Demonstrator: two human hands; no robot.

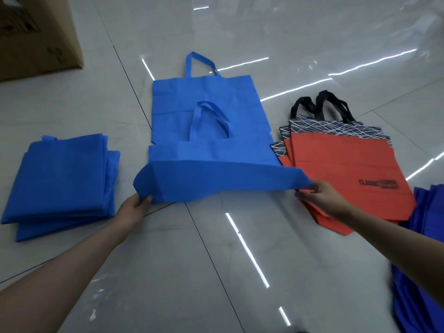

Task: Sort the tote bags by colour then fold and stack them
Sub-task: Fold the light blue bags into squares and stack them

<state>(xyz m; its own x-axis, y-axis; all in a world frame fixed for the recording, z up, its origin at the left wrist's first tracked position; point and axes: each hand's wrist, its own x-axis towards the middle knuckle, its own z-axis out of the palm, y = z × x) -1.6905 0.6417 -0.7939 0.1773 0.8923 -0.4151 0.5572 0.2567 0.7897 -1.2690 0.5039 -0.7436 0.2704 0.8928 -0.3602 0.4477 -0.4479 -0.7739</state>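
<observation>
A light blue tote bag [211, 150] lies on the floor in the middle, on top of another blue bag [204, 92] whose handle points away. Its near edge is lifted off the floor. My left hand [134, 207] pinches the lifted left corner, and my right hand [317, 191] pinches the right corner. A stack of folded blue bags [60, 183] lies to the left. To the right lies a pile of orange bags [341, 174] with black handles and a black-and-white patterned top band.
A cardboard box [36, 37] stands at the far left on the glossy tiled floor [192, 272]. Darker blue bags [418, 296] lie at the right edge, partly behind my right arm.
</observation>
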